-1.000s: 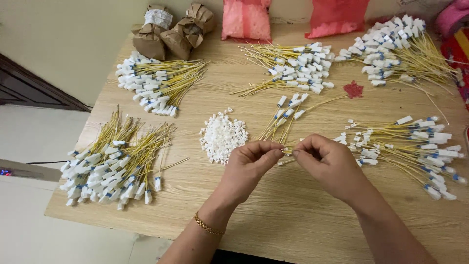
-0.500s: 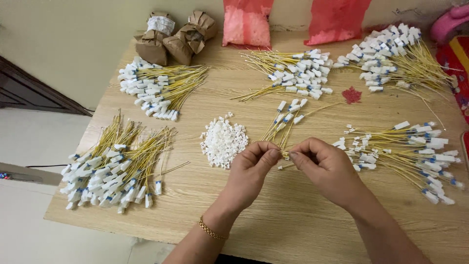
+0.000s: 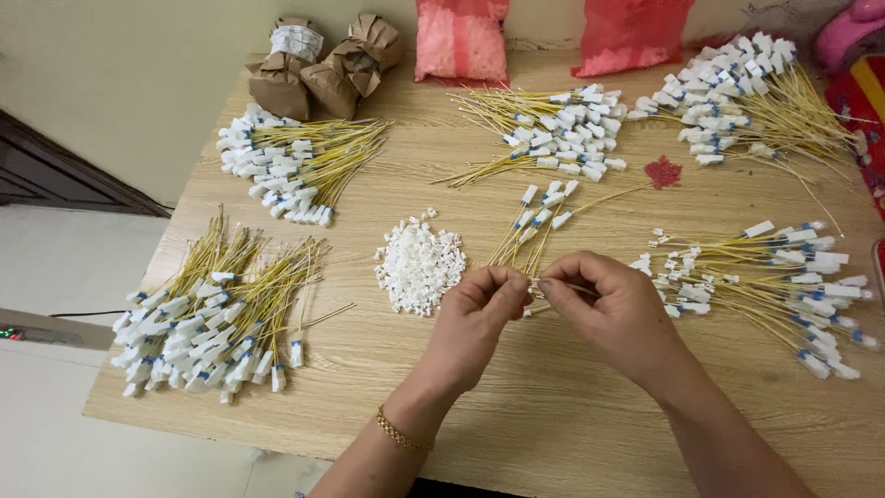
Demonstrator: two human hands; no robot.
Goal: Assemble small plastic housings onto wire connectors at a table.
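Note:
My left hand (image 3: 475, 318) and my right hand (image 3: 613, 309) meet over the middle of a wooden table (image 3: 516, 415). Both pinch the near end of a thin yellow wire (image 3: 536, 281) between thumb and forefinger; what sits between the fingertips is too small to tell. That wire belongs to a small bunch of yellow wires with white tags (image 3: 539, 221) fanned out just beyond my fingers. A heap of small white plastic connectors (image 3: 419, 263) lies just left of my left hand. A gold bracelet (image 3: 401, 433) is on my left wrist.
Piles of tagged yellow wires lie at the near left (image 3: 207, 318), far left (image 3: 290, 166), back middle (image 3: 553, 129), back right (image 3: 747, 88) and right (image 3: 784, 281). Brown paper bundles (image 3: 318, 65) and pink plastic bags (image 3: 461, 37) stand along the back edge. A small red scrap (image 3: 662, 171) lies near the middle.
The hands stay together on the wire, with only small finger movement. The camera view has shifted slightly.

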